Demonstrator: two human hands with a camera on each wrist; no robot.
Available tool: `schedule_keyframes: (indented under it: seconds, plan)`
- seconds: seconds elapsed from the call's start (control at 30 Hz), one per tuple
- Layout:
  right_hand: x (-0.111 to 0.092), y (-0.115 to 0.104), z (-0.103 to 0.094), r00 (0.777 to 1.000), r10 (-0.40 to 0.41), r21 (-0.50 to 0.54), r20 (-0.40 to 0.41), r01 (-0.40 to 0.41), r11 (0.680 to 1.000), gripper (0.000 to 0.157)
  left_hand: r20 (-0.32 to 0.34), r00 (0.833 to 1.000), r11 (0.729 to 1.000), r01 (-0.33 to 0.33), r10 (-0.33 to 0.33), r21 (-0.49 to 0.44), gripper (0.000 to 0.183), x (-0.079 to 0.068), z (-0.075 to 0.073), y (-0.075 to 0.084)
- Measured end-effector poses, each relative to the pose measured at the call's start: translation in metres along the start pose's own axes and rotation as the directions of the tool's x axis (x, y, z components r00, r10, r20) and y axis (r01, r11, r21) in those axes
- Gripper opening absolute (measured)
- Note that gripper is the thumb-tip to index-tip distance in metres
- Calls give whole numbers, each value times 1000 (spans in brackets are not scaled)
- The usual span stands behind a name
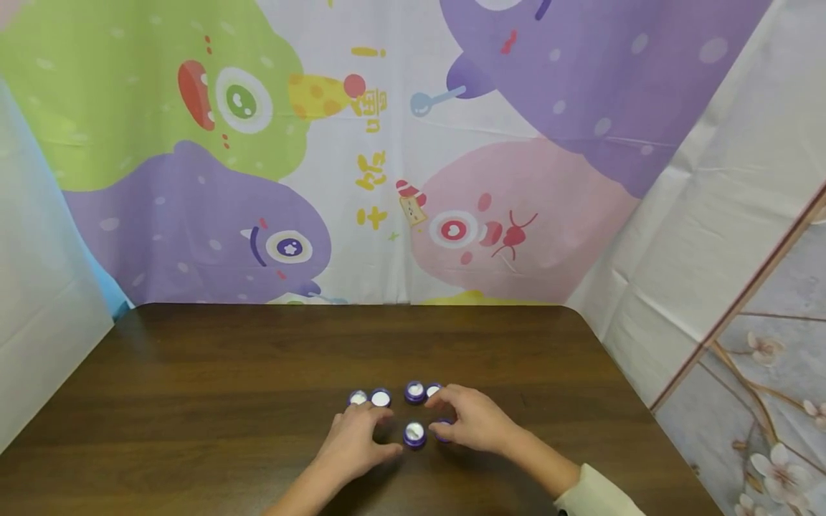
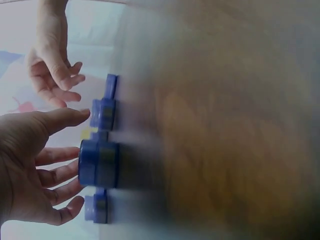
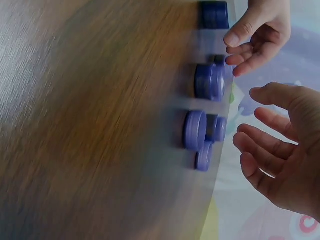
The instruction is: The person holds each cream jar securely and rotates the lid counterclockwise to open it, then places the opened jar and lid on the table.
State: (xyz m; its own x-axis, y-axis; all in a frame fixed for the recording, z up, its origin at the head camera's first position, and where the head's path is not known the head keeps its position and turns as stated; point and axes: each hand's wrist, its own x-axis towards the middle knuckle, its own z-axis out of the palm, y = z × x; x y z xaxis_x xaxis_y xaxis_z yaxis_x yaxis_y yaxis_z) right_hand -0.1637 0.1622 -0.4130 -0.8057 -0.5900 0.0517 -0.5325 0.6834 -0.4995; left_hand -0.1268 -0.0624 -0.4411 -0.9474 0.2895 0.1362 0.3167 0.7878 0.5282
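Several small purple jars and purple lids stand on a brown wooden table. One jar [image 1: 414,434] with a silvery top sits between the hands. A second jar [image 1: 415,391] is farther back, beside a pale-centred lid [image 1: 434,391] partly hidden by the right hand. Two more round pieces, at the left [image 1: 358,398] and beside it a white-centred one [image 1: 381,398], lie just beyond the left hand. My left hand [image 1: 358,442] hovers with spread, slightly bent fingers, holding nothing. My right hand [image 1: 479,420], loosely curved, is over another purple lid [image 3: 195,130], mostly covered in the head view.
The wooden table [image 1: 193,401] reaches back to a hanging cloth [image 1: 387,251] printed with cartoon monsters. White cloth [image 1: 677,215] hangs at the right side, near a flower-patterned panel [image 1: 774,401].
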Motion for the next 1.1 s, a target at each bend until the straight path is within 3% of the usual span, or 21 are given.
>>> schedule_keyframes:
  seconds: [0.33,0.5,0.7,1.1]
  plan:
    - [6,-22,11,998,-23,95,62,17,995,29,31,998,997,47,-45,-53,57,-14,-17,-9]
    - [10,-29,19,994,-85,72,72,80,994,32,47,997,995,60,-57,-76,58,-20,-21,-17]
    - [12,-35,27,990,-113,60,83,108,992,34,114,991,992,79,-68,-99,62,-24,-23,-23]
    - [19,-50,33,986,-115,41,124,111,993,39,166,986,985,49,-22,-164,62,-27,-23,-27]
